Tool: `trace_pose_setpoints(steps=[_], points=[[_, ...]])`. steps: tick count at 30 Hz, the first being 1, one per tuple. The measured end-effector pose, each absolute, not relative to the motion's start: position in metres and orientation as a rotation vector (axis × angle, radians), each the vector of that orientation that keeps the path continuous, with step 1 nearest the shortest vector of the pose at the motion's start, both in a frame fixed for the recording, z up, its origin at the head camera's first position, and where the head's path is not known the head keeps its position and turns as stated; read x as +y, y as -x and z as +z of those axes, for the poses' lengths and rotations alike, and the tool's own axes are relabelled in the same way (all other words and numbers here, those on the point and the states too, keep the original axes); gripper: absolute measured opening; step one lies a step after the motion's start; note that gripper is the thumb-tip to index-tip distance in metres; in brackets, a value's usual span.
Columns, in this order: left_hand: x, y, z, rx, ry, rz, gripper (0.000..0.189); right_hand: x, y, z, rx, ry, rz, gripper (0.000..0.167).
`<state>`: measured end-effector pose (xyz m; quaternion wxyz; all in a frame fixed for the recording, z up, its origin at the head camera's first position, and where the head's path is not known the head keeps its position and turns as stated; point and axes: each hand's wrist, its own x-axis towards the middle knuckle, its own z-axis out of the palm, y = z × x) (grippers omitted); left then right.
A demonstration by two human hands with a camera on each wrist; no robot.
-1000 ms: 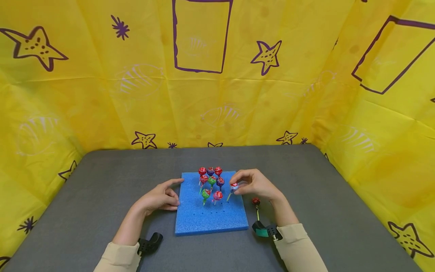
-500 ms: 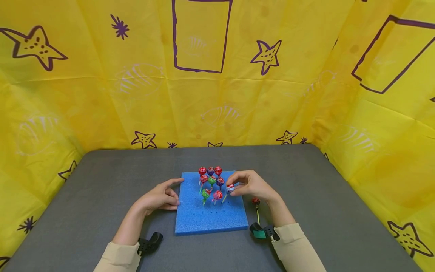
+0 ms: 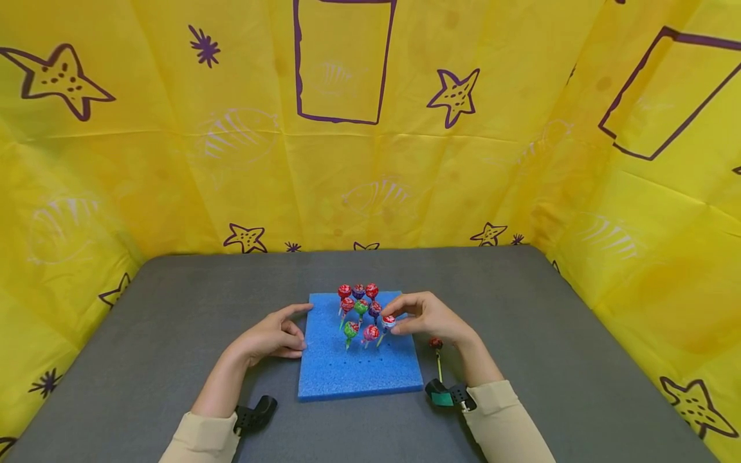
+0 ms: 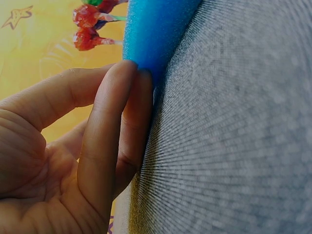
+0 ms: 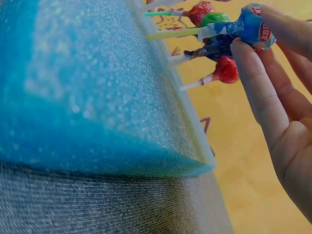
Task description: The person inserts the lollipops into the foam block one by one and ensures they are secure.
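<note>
My right hand (image 3: 434, 319) pinches a lollipop by its blue, white and red wrapped head (image 5: 257, 30), between thumb and fingers. Its pale yellow stick (image 5: 170, 34) points down at the blue foam board (image 3: 324, 379), with the lower end right at the board's surface in the head view. Several lollipops with red, green, purple and pink wrappers stand upright in the board, among them a pink one (image 3: 371, 333) just left of the held one. My left hand (image 3: 269, 335) touches the board's left side with thumb and fingertips, as the left wrist view (image 4: 127, 73) shows.
Another dark red lollipop (image 3: 436, 343) lies on the grey table (image 3: 231, 283), right of the board and beside my right forearm. Small holes (image 3: 360, 362) run in a row across the board's front part. Yellow printed cloth (image 3: 347, 180) stands behind and at both sides.
My right hand has moved slightly left and toward me with the lollipop, bringing it next to the pink one, its stick now steeper. The left hand and the board have stayed put.
</note>
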<state>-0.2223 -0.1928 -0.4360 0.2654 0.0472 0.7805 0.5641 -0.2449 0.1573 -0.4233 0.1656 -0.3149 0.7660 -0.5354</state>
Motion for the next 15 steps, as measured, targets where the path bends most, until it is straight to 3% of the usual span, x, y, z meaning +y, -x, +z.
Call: trace_pose_setpoints(steps=[15], points=[[-0.1926, 0.2225, -0.4359, 2.114, -0.117, 1.513, 0.076, 0.1550, 0.2436, -0.4213, 2.167, 0.874, -1.472, 0.032]])
